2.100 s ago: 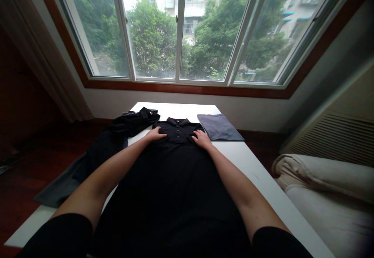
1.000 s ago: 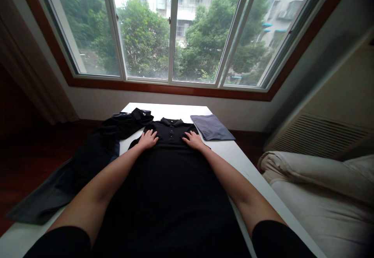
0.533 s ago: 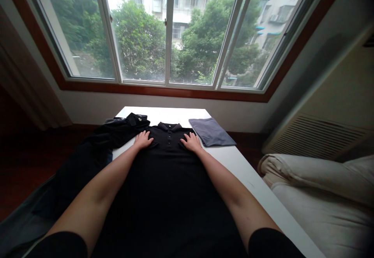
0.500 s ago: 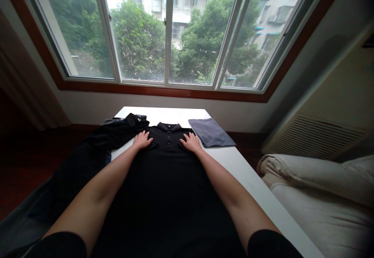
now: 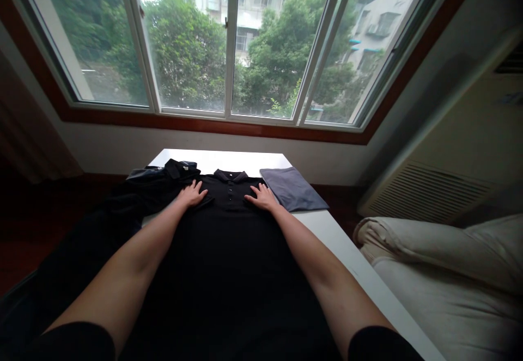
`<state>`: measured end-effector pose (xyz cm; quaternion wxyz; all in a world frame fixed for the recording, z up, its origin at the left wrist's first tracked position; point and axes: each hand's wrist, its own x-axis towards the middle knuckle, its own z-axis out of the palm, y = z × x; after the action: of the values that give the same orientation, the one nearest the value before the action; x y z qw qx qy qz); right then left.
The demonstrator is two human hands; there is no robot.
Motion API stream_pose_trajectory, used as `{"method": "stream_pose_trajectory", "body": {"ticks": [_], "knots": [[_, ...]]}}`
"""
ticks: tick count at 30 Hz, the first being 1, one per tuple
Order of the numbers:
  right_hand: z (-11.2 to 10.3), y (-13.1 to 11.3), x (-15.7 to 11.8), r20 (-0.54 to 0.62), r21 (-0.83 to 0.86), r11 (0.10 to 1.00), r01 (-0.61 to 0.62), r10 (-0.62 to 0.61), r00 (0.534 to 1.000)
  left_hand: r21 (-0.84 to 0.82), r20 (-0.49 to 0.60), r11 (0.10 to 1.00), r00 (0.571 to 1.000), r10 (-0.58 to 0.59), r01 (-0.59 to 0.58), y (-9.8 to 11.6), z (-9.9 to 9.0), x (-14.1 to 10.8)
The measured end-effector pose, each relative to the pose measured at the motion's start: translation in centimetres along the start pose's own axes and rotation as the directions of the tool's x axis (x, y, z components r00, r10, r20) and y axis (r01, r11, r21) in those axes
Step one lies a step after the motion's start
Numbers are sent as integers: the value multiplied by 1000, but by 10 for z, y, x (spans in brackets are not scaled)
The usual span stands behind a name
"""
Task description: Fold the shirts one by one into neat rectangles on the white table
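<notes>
A black polo shirt (image 5: 229,195) lies spread on the white table, its collar toward the window and its button placket facing up. My left hand (image 5: 192,193) rests on the shirt's left sleeve side, fingers apart. On the opposite side, my right hand (image 5: 261,196) lies with spread fingers at the other sleeve. Neither hand grips the cloth. The shirt's lower part blends into the dark clothing on my body, so its hem cannot be made out. Just right of my right hand is a folded grey garment (image 5: 293,188).
A heap of dark clothes (image 5: 147,189) covers the table's left side and hangs over its edge. The white table (image 5: 223,158) stands before a window. A beige sofa (image 5: 441,274) is at the right, with a vented cream unit (image 5: 429,189) behind it.
The view has shifted slightly, so the table and shirt appear a little further left. Both hands stay at the shirt's sleeves; my right fingers look slightly more spread.
</notes>
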<state>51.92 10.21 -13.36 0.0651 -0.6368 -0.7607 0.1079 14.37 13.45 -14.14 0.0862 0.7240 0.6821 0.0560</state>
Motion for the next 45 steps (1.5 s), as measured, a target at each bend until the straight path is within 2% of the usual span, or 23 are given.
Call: {"method": "stream_pose_trajectory", "body": {"ticks": [9, 13, 16, 19, 23, 26, 28, 31, 35, 40, 45], "knots": [[1, -4, -1, -30, -4, 1000, -27, 27, 999, -33, -47, 999, 999, -18, 16, -5, -2, 9], [-1, -7, -7, -81, -5, 1000, -4, 3, 997, -186, -63, 982, 997, -34, 21, -14, -10, 20], [-7, -7, -18, -180, 6, 998, 59, -57, 982, -293, -92, 955, 993, -81, 51, -17, -21, 31], [-13, -3, -35, -264, 29, 991, 131, -119, 957, -294, -140, 954, 985, -101, 56, -17, -29, 38], [-11, 7, -62, -252, 72, 988, 135, -113, 961, -268, -156, 963, 986, -67, 23, -7, -28, 33], [-3, 14, -76, -190, 75, 981, 178, -162, 968, -216, -165, 974, 985, 40, -76, 9, -21, 18], [0, 15, -80, -175, 60, 979, 193, -180, 968, -121, -168, 979, 976, 142, -164, 20, -17, 3], [1, 13, -82, -182, 22, 988, 150, -144, 973, 33, -165, 969, 955, 246, -244, 29, -12, -23], [2, 8, -92, -188, -49, 993, 107, -115, 975, 73, -175, 974, 958, 226, -216, 17, -5, -64], [8, 11, -121, -160, -73, 990, 121, -131, 978, 107, -151, 969, 959, 238, -224, -4, 3, -119], [6, 13, -138, -64, -99, 982, 159, -166, 984, 106, -80, 979, 980, 184, -175, -2, 5, -149]]}}
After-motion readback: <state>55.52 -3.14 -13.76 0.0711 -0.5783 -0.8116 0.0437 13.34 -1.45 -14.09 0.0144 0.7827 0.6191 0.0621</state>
